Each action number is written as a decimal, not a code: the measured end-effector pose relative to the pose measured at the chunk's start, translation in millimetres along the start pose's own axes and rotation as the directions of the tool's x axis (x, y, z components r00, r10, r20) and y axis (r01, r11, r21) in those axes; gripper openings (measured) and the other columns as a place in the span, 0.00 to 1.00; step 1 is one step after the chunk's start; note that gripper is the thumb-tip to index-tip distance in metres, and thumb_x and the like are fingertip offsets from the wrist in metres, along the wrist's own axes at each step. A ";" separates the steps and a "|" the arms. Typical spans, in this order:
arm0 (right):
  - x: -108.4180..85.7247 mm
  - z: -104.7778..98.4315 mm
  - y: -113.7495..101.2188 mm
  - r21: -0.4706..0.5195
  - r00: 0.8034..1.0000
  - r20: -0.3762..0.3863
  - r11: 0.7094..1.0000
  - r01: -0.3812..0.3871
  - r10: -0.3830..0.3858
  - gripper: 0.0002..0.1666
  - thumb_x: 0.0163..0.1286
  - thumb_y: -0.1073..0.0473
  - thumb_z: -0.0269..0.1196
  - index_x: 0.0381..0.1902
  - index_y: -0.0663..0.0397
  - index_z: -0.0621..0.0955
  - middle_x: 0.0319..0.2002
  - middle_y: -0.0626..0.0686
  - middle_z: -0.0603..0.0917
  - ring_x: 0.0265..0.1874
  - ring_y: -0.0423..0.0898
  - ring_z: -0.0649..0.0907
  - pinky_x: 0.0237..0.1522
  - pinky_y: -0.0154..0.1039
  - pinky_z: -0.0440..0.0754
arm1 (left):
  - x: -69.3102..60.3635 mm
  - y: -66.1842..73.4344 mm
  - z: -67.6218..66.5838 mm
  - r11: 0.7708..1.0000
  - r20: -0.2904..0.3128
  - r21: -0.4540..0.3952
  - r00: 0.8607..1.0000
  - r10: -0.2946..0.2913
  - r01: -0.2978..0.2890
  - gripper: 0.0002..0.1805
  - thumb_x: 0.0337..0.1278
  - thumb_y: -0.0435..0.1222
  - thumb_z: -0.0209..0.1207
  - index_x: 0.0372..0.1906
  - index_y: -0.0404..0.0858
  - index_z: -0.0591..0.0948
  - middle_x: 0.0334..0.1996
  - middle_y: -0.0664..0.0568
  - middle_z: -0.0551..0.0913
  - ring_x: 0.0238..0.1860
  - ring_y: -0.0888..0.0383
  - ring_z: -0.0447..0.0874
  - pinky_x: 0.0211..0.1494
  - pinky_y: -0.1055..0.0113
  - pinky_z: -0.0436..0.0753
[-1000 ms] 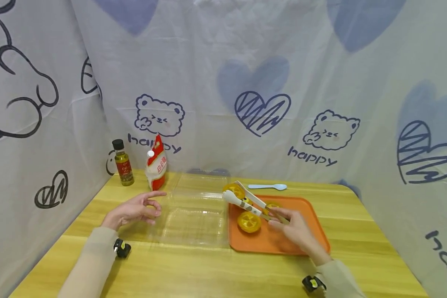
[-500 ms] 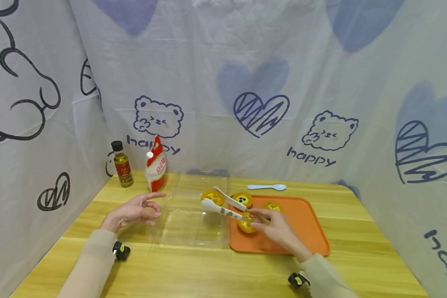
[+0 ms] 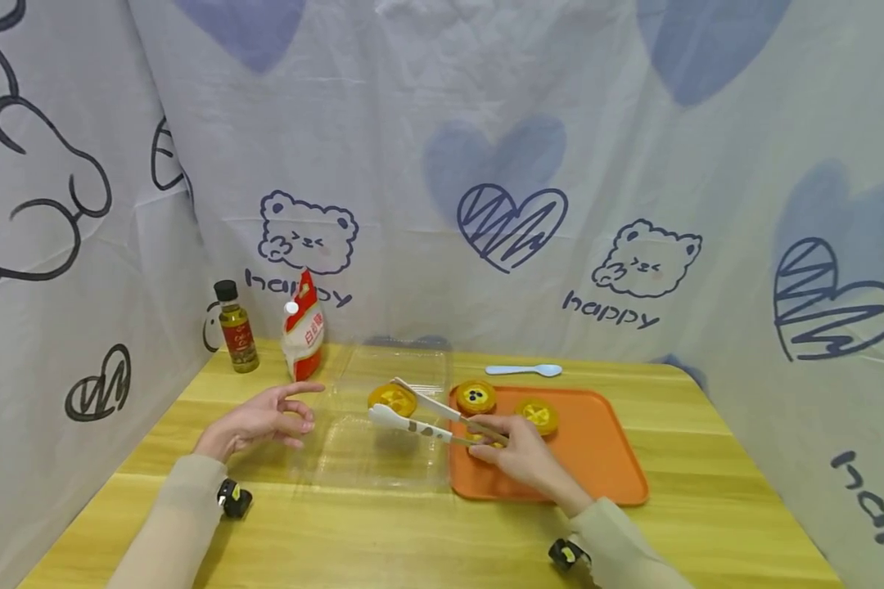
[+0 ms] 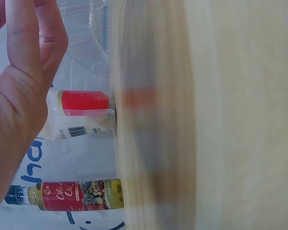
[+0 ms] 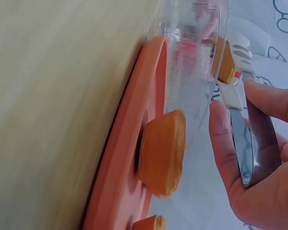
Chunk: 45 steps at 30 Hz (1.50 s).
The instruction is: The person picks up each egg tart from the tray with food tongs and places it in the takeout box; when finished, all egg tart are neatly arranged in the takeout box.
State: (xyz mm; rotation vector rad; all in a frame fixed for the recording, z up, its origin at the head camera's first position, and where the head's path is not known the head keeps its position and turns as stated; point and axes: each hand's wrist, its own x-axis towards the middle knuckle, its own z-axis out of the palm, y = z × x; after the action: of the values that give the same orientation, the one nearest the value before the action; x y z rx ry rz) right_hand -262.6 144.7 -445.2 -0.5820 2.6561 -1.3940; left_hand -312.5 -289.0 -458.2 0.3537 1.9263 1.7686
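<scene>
My right hand (image 3: 526, 458) grips a pair of tongs (image 3: 423, 428) with white, spotted ends. Between those ends is a yellow egg tart (image 3: 394, 397), held above the clear plastic box (image 3: 339, 462), whose lid stands folded back. In the right wrist view the thumb and fingers (image 5: 224, 139) squeeze the metal arms of the tongs. Beside the box's left edge hovers my left hand (image 3: 254, 421), index finger stretched out, the others loosely bent, holding nothing. On the orange tray (image 3: 585, 470) sit a tart with dark berries (image 3: 475, 397), another tart (image 3: 536, 415) and one mostly covered by the right hand.
Behind the left hand stand an olive oil bottle (image 3: 237, 331) and a red and white bag (image 3: 304, 331). A pale blue spoon (image 3: 523, 370) lies behind the tray. A printed curtain (image 3: 398, 245) hangs along the back and sides of the wooden table (image 3: 383, 540).
My right hand has moved left, carrying the tart in the tongs from over the tray to over the clear box. The left hand has stayed nearly in place.
</scene>
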 end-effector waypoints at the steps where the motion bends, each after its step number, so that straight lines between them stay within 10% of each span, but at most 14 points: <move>1: 0.8 1.2 -1.1 0.003 1.000 0.008 1.000 0.007 -0.007 0.25 0.65 0.60 0.68 0.60 0.54 0.80 0.51 0.56 0.86 0.44 0.46 0.86 0.44 0.40 0.85 | -0.6 -0.1 -0.3 1.000 -0.002 -0.001 1.000 -0.001 0.001 0.46 0.57 0.24 0.61 0.77 0.36 0.50 0.41 0.48 0.77 0.39 0.54 0.82 0.43 0.59 0.89; 12: 8.4 11.4 -10.7 -0.042 0.998 0.023 0.997 0.060 -0.060 0.26 0.65 0.60 0.67 0.61 0.52 0.80 0.52 0.55 0.86 0.41 0.44 0.85 0.38 0.36 0.82 | -3.4 0.3 1.0 1.000 -0.018 0.017 1.000 -0.007 0.008 0.46 0.56 0.26 0.63 0.77 0.38 0.51 0.41 0.48 0.77 0.41 0.52 0.82 0.45 0.57 0.88; 20: 15.4 21.4 -8.6 -0.080 0.990 0.044 0.987 0.139 -0.136 0.24 0.65 0.58 0.67 0.59 0.54 0.81 0.48 0.56 0.87 0.41 0.41 0.84 0.53 0.49 0.83 | -5.6 -3.1 0.8 1.000 -0.018 0.029 1.000 -0.002 0.003 0.46 0.57 0.26 0.62 0.76 0.35 0.50 0.40 0.48 0.76 0.41 0.52 0.83 0.44 0.56 0.89; 45: 30.4 28.8 -18.0 -0.170 0.992 0.060 0.978 0.118 -0.109 0.24 0.65 0.58 0.67 0.60 0.50 0.81 0.52 0.52 0.86 0.38 0.46 0.82 0.34 0.36 0.77 | 0.1 1.8 0.4 0.998 -0.005 0.055 1.000 0.007 -0.006 0.45 0.57 0.26 0.62 0.76 0.34 0.51 0.39 0.48 0.76 0.39 0.53 0.82 0.45 0.55 0.89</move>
State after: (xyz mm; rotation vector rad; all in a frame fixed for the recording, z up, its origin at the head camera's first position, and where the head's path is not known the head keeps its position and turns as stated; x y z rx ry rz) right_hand -278.3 101.9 -444.4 -0.7874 2.7603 -1.1634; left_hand -312.5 -288.3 -456.5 0.3752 1.9831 1.7248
